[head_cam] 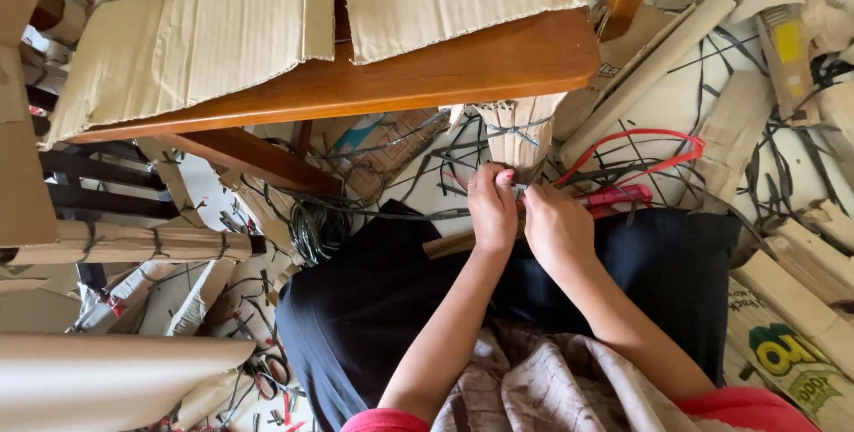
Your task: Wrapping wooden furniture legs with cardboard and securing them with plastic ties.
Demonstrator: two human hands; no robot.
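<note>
Seen from above, folded cardboard rolls (107, 241) tied with black straps lie on the floor at left, beside a wooden tabletop (427, 72) carrying two flat cardboard sheets (205, 32). In the middle, over a black-clad lap, the left hand (492, 209) and right hand (556, 229) press together, fingertips pinching a strap at the base of one upright cardboard bundle (520, 134); this looks like tying, and tightening seems to need steady pull. Red-handled scissors (623, 196) lie just right.

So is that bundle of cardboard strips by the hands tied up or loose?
Tied up. The cardboard bundle has dark strapping crossed around it, and both hands, left and right, meet at its lower end.
</note>
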